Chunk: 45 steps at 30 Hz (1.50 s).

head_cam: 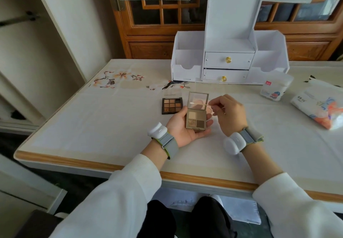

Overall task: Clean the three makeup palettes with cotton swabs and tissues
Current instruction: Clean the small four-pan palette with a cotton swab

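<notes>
My left hand (182,129) lies palm up above the table and holds a small open beige palette (196,119) with brown and beige pans, its clear lid standing up. My right hand (229,113) pinches a cotton swab (199,104) that runs leftward, its white tip over the palette's hinge edge. A second open palette (172,105) with several brown shades lies on the table just to the left, its clear lid folded back. I see no third palette.
A white drawer organiser (229,61) stands at the back of the table (92,119). A tub of cotton swabs (274,89) and a soft tissue pack (321,108) sit at the right. The table's wooden front edge runs below my wrists.
</notes>
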### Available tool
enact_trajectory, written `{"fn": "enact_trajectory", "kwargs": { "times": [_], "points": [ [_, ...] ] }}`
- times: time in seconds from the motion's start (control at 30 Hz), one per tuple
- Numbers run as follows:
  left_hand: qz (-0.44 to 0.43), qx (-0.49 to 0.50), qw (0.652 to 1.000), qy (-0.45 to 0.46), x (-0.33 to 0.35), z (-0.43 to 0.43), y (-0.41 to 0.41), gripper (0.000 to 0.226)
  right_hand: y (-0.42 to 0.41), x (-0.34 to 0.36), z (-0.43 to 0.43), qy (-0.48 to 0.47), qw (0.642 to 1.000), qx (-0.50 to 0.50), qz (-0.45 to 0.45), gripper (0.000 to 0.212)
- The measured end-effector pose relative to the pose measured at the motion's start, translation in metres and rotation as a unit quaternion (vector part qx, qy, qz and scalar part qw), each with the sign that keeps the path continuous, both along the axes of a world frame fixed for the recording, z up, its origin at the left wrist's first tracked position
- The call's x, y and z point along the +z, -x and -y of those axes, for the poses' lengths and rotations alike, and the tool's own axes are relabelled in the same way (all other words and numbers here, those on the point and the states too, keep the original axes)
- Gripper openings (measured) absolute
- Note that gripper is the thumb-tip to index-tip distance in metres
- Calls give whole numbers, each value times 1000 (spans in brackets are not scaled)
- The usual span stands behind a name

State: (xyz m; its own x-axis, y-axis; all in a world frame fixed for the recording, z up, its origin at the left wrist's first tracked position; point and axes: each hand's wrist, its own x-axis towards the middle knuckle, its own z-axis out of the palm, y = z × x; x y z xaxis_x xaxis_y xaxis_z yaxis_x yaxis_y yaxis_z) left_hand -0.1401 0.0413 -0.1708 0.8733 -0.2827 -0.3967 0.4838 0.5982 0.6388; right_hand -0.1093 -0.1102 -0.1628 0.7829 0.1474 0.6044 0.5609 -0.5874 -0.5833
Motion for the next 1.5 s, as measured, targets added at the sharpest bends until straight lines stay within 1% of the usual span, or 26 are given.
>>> {"fn": "enact_trajectory", "kwargs": {
  "times": [0.13, 0.3, 0.43, 0.6, 0.8, 0.97, 1.03, 1.17, 1.23, 1.33, 1.5],
  "points": [
    [-1, -6, 1000, -9, -1, -2, -2, 52, -1, -2, 0, -13, 1000, 5, 4, 17],
    [1, -8, 1000, -15, -1, -2, -2, 55, -2, -3, 3, 1, 999, 11, 36, 16],
    [4, 2, 1000, -10, -2, -2, -2, 50, -2, -5, 3, 13, 999, 24, 35, 14],
    [3, 5, 1000, -13, 0, -2, -1, 53, -1, -3, 5, 21, 998, 25, 47, 15],
    [4, 7, 1000, -15, -1, -1, -2, 51, 0, -2, 6, 21, 997, 30, 63, 15],
    [11, 2, 1000, -21, -3, -1, -2, 51, -1, -2, 6, -5, 996, -10, 93, 13],
    [12, 3, 1000, -22, -3, -1, -2, 50, -2, -2, 7, -7, 996, -6, 87, 12],
    [14, 6, 1000, -16, -3, -1, -3, 49, -1, -4, 5, 24, 997, 50, 44, 16],
    [19, 5, 1000, -12, -4, -2, -3, 48, -2, -3, 6, 24, 997, 60, 31, 17],
    [23, -1, 1000, -5, -3, -2, -2, 47, -2, 0, 8, 39, 997, 54, 28, 17],
    [21, -11, 1000, -4, -2, -2, -1, 48, -7, 8, 10, 89, 993, 67, 32, 17]
  ]
}}
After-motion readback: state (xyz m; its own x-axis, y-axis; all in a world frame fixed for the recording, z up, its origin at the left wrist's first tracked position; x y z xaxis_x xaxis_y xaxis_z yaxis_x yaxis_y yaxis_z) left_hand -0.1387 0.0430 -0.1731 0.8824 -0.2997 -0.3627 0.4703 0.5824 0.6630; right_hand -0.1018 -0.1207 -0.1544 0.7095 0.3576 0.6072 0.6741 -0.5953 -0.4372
